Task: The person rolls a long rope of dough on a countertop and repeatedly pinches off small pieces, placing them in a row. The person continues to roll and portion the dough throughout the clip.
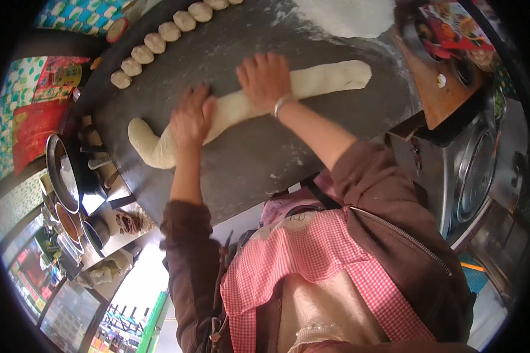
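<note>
A long roll of pale dough (331, 82) lies slantwise across the dark work surface (251, 163), its left end bent upward. My left hand (191, 115) rests on the dough near that bend, its fingers slightly blurred. Farther right, my right hand (265, 81), with a bracelet at the wrist, lies palm down on the middle of the roll, fingers pointing away from me. Both palms are hidden against the dough. Beyond the hands, a row of small dough pieces (155, 43) runs along the far left edge.
A heap of white flour (351, 15) lies at the far edge. On the right are a wooden board (446, 99) and a round metal lid (476, 174). Pans (63, 174) and bowls stand at the left, beside a metal-bladed tool (100, 163).
</note>
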`<state>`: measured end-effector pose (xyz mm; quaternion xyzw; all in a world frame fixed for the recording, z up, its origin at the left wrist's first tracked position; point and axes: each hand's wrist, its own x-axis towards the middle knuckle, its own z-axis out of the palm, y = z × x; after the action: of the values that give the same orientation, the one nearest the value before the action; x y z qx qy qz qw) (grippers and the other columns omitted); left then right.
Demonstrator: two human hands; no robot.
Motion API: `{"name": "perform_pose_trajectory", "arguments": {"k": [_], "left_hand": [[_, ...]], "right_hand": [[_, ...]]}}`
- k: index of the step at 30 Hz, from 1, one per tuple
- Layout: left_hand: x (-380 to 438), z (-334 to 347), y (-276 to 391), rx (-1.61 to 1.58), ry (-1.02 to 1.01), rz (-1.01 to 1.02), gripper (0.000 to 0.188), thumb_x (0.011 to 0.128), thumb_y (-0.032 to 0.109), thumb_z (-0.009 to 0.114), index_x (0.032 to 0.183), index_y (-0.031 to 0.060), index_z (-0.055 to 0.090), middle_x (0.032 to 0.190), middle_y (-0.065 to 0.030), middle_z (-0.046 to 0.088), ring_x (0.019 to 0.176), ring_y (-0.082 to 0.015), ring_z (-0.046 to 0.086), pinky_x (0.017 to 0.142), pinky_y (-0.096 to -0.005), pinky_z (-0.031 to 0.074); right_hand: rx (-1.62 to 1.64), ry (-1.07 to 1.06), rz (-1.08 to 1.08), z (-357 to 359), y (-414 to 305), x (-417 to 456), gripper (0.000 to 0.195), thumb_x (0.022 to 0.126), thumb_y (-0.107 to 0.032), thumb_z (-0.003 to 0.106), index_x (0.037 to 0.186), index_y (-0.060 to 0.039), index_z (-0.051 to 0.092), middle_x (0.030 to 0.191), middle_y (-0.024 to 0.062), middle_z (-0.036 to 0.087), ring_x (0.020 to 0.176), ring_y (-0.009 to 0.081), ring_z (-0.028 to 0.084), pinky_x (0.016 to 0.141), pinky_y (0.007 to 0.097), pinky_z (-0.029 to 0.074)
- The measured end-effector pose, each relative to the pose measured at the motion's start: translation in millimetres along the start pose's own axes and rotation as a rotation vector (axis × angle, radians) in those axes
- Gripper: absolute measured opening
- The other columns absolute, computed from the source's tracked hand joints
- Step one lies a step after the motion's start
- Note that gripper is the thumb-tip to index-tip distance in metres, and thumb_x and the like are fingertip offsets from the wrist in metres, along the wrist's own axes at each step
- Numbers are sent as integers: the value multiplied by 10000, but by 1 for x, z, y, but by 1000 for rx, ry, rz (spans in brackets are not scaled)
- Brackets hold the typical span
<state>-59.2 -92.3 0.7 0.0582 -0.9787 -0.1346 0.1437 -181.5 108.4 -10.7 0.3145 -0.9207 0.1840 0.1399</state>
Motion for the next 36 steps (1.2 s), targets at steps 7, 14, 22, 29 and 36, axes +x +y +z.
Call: {"name": "perform_pose_trajectory", "arguments": {"k": [7,14,22,29,36], "left_hand": [[-55,17,104,-9,73,177,441,1033,448,606,1285,118,753,1334,-99,740,1302,-360,656,1191,-602,374],[32,51,111,101,67,-90,250,1039,364,616,1106,164,750,1095,-64,729,1044,-318,677,901,-478,490],[112,70,73,141,154,-110,201,1042,333,652,1073,187,787,1022,-58,769,992,-313,710,842,-472,533],[57,48,113,18,-108,115,337,1039,439,660,1071,124,776,929,-106,781,883,-341,755,658,-453,563],[-3,46,148,48,187,239,336,1018,424,617,1073,142,791,982,-73,762,900,-299,706,879,-434,494]], "right_hand": [[147,8,-250,-83,52,-84,253,987,-323,650,1073,-98,727,1057,81,700,1007,287,662,1032,445,469],[28,-1,-124,-40,89,-45,165,969,-317,695,978,-153,678,954,26,632,899,256,608,790,430,454],[23,-17,72,-19,103,16,230,1035,-331,642,938,-138,720,904,64,695,935,288,651,818,455,466],[43,-169,59,-61,101,-37,324,1034,-403,621,906,-131,741,934,74,697,950,297,648,853,473,471],[-14,33,-12,-87,139,-111,233,894,-406,697,943,-179,721,988,25,641,989,265,591,871,461,407]]}}
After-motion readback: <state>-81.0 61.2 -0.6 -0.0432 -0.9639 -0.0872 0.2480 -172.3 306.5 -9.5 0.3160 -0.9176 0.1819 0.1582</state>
